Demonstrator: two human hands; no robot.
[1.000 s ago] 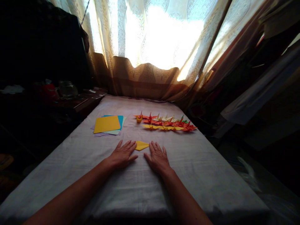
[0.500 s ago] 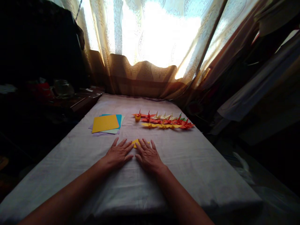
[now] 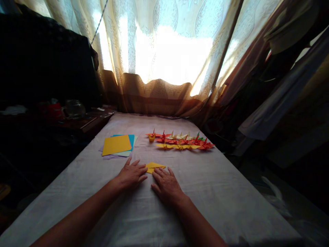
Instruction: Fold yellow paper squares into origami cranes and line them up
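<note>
A small folded piece of yellow origami paper (image 3: 153,166) lies flat on the cloth-covered table, in front of both hands. My left hand (image 3: 132,174) rests palm down at its left end, fingers spread, the fingertips touching or just beside the paper's edge. My right hand (image 3: 166,183) lies palm down with its fingertips on the paper's lower right part; its fingers are stretched out. Neither hand grips the paper. Part of its near edge is hidden under the right fingers.
A stack of coloured paper squares (image 3: 117,145), yellow on top, lies to the left. Several folded paper cranes (image 3: 180,146) stand in rows at the back right, beside a small orange folded piece (image 3: 151,138). A glass jug (image 3: 74,109) stands on the dark side table.
My right hand has slid back toward me and slightly right, uncovering more of the yellow paper. My left hand has stayed by its left end. The whole view has tilted up a little.
</note>
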